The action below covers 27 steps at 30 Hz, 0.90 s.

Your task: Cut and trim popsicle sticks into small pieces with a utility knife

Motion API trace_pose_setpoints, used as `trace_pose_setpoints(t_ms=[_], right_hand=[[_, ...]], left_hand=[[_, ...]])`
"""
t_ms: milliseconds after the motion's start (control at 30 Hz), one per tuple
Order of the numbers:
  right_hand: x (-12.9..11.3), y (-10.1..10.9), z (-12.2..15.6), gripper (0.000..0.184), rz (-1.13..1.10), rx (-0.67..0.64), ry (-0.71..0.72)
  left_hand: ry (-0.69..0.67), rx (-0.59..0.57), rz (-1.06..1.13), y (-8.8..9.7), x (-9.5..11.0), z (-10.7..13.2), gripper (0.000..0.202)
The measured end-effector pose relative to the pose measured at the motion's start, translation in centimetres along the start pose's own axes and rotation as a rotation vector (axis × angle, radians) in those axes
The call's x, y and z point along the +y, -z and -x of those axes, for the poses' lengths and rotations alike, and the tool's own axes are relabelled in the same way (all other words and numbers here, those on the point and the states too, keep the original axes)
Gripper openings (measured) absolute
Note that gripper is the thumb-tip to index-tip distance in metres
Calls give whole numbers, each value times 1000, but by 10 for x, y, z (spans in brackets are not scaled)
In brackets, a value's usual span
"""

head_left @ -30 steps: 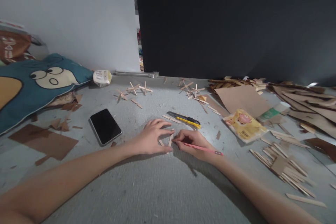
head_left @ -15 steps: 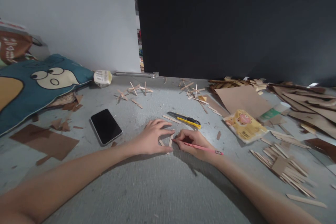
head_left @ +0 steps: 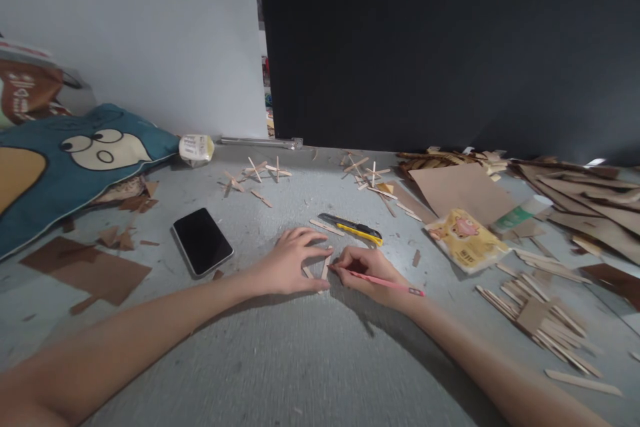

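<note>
My right hand is closed around a pink pencil, its tip at a short wooden craft stick on the table. My left hand lies with fingers spread, the index finger and thumb pressing at the two ends of that stick. Another craft stick shows slanted under the left palm, partly hidden. Just beyond the hands, a yellow and black utility knife lies with its blade out, beside a loose craft stick.
A black phone lies left of my hands, near cardboard scraps and a blue cushion. Small crossed-stick pieces stand at the back. To the right are a yellow packet, piled craft sticks and cardboard sheets.
</note>
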State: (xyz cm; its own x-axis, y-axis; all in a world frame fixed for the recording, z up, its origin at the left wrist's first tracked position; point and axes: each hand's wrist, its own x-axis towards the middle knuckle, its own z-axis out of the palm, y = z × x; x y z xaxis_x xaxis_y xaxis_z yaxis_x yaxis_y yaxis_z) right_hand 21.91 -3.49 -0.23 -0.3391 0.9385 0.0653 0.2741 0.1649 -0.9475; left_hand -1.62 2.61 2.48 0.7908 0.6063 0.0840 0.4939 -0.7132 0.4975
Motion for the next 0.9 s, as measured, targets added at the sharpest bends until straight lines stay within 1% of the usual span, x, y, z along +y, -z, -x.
trace_pose_setpoints(t_ms=[100,267,400,533,633,767,900], right_hand=[[1,0,0,26,2,10,1],[3,0,0,30,-3,12,10],[3,0,0,26,-8,-3,11],[2,-1,0,25,3,15,18],[2,-1,0,25,4,-6,25],[3,-1,0,23,-7,10,-1],[3,-1,-1,24,-23,-21,8]], left_hand=[[-1,-8,0,1,1,0,66],[-5,-7,-7,-1,-1,0,68],[-13,5,-11,-2,-2,0,65],[-13,7,-6,-2,-2,0,65],[-18,11,-8,-2,-2,0,65],[-22,13,-11,-2,-3,0,65],[-11,4,-12,-2,-2,0,67]])
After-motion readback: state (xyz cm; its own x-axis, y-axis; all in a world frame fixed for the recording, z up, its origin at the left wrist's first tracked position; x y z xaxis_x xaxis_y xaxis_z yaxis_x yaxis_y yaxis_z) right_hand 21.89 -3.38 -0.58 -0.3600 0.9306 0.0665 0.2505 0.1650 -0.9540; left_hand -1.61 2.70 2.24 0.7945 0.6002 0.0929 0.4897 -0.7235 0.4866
